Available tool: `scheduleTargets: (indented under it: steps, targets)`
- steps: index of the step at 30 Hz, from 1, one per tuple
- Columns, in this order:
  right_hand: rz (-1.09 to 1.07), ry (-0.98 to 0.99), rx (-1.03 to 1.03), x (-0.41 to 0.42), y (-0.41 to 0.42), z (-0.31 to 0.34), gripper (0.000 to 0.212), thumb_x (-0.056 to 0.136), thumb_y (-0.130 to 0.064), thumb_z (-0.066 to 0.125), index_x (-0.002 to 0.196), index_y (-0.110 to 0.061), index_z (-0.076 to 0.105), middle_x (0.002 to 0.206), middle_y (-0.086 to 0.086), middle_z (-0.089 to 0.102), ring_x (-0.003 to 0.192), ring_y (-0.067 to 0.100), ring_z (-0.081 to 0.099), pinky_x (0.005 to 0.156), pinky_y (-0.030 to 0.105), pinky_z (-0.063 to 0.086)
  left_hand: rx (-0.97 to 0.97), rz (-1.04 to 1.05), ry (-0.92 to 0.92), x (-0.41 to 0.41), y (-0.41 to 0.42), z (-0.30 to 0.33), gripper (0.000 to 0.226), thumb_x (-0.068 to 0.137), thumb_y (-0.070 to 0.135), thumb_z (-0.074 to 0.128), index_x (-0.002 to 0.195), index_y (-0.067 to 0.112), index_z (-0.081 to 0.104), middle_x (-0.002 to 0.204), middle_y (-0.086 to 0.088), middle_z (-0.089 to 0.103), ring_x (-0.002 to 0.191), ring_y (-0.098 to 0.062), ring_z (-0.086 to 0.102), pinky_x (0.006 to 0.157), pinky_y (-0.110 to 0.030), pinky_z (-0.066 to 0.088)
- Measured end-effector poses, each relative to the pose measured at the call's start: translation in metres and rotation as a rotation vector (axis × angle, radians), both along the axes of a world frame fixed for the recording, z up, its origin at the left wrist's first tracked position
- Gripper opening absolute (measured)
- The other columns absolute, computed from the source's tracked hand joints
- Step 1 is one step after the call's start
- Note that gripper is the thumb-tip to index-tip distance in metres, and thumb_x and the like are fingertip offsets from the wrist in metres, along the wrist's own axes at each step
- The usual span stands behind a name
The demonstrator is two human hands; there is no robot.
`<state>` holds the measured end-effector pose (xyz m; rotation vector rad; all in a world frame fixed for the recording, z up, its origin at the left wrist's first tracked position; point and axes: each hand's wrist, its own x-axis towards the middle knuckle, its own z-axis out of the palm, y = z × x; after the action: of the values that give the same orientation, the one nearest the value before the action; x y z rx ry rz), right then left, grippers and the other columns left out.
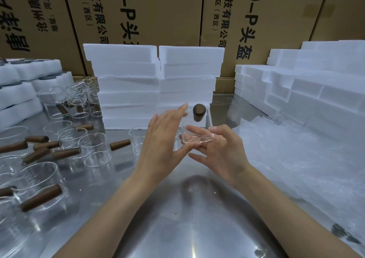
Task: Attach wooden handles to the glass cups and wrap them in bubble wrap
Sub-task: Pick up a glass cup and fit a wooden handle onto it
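Above the middle of a steel surface, a person holds a glass cup up between both hands, its wooden handle pointing up and away from the camera. The right hand supports the cup from the right, fingers spread and lightly curled along its base and side — a loose grip rather than a clench. The left hand stands flat and open beside the cup, fingers straight, the thumb reaching toward the glass; whether the thumb actually touches it is hard to tell through the clear wall.

Along the surface's left edge lie more glass cups with handles fitted, several bare cups and a scatter of loose wooden handles. One empty cup stands just left of the raised hands. Toward the far-left corner, further cups are stacked upright beside white foam trays.

Sheets of bubble wrap cover the surface's right side, running up to a stepped pile of white foam blocks at the right edge. Two stacks of foam slabs rise at the far edge, in front of cardboard cartons with printed lettering.
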<state>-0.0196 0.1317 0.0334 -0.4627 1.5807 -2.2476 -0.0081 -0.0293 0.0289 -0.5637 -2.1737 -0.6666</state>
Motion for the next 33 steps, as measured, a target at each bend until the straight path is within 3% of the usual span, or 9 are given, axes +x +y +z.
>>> scheduleTargets:
  steps: [5,10,12,16,19,23,25,28,33]
  targets:
    - [-0.179,0.188,0.216,-0.001,-0.01,-0.004,0.052,0.069,-0.051,0.064,0.118,-0.037,0.053,0.127,-0.012,0.057,0.108,0.003,0.059,0.087,0.03,0.047,-0.088,0.104,0.093,-0.002,-0.001,-0.003,0.074,0.074,0.026,0.081,0.138,0.01,0.048,0.112,-0.007,0.061,0.099,-0.027,0.06,0.106,-0.055,0.034]
    - [-0.342,0.231,0.196,-0.002,-0.011,-0.009,0.061,0.061,-0.05,0.076,0.112,-0.031,0.049,0.103,-0.011,0.063,0.099,0.003,0.063,0.077,0.026,0.048,-0.105,0.073,0.14,-0.003,0.002,-0.004,0.078,0.073,0.024,0.082,0.14,0.012,0.045,0.118,-0.007,0.058,0.114,-0.019,0.048,0.106,-0.049,0.034]
    - [-0.345,0.167,0.108,-0.005,-0.008,-0.007,0.054,0.064,-0.042,0.075,0.109,-0.023,0.052,0.097,-0.014,0.067,0.093,0.001,0.064,0.074,0.025,0.049,-0.012,-0.045,0.047,-0.001,0.002,-0.002,0.087,0.076,0.035,0.078,0.146,0.018,0.031,0.133,-0.004,0.049,0.123,-0.014,0.044,0.108,-0.037,0.036]
    - [-0.248,0.024,-0.047,-0.008,0.001,-0.002,0.037,0.071,-0.038,0.067,0.102,-0.021,0.058,0.114,0.0,0.069,0.103,0.013,0.062,0.08,0.027,0.049,0.408,-0.242,-0.353,0.006,0.008,0.002,0.107,0.061,0.056,0.072,0.148,0.034,0.014,0.146,0.013,0.035,0.129,0.003,0.04,0.105,-0.01,0.032]
    - [-0.171,-0.032,-0.197,-0.007,0.005,0.002,0.039,0.071,-0.034,0.067,0.105,-0.016,0.061,0.114,0.002,0.069,0.097,0.015,0.067,0.086,0.029,0.05,0.597,-0.315,-0.541,0.006,0.015,0.002,0.095,0.065,0.047,0.066,0.148,0.025,0.025,0.139,0.013,0.046,0.123,0.003,0.049,0.101,-0.011,0.038]
    - [-0.153,-0.044,-0.223,-0.006,0.005,0.002,0.041,0.071,-0.03,0.07,0.107,-0.012,0.066,0.106,0.0,0.067,0.096,0.019,0.068,0.085,0.03,0.054,0.681,-0.387,-0.651,0.006,0.018,0.005,0.076,0.078,0.045,0.053,0.145,0.014,0.038,0.114,0.033,0.052,0.101,0.026,0.049,0.081,0.0,0.041]
    - [-0.129,-0.03,-0.185,-0.006,0.005,0.002,0.043,0.072,-0.031,0.07,0.111,-0.012,0.065,0.106,0.001,0.067,0.098,0.018,0.067,0.082,0.028,0.055,0.706,-0.388,-0.673,0.006,0.017,0.005,0.07,0.079,0.046,0.053,0.141,0.014,0.046,0.104,0.036,0.059,0.106,0.023,0.049,0.086,-0.002,0.042]
    - [-0.133,0.02,-0.046,-0.006,0.006,0.002,0.042,0.073,-0.036,0.068,0.11,-0.016,0.066,0.107,-0.004,0.069,0.105,0.012,0.065,0.087,0.031,0.052,0.726,-0.375,-0.702,0.004,0.014,0.003,0.064,0.078,0.046,0.057,0.135,0.02,0.051,0.12,0.015,0.065,0.11,0.012,0.055,0.097,-0.011,0.043]
    - [-0.246,-0.044,0.049,-0.013,0.009,0.005,0.041,0.083,-0.052,0.059,0.107,-0.019,0.065,0.103,-0.002,0.057,0.095,0.014,0.059,0.074,0.028,0.047,0.701,-0.376,-0.755,-0.001,0.007,-0.005,0.042,0.088,0.026,0.06,0.129,0.018,0.054,0.119,0.008,0.066,0.105,0.011,0.058,0.08,-0.003,0.044]
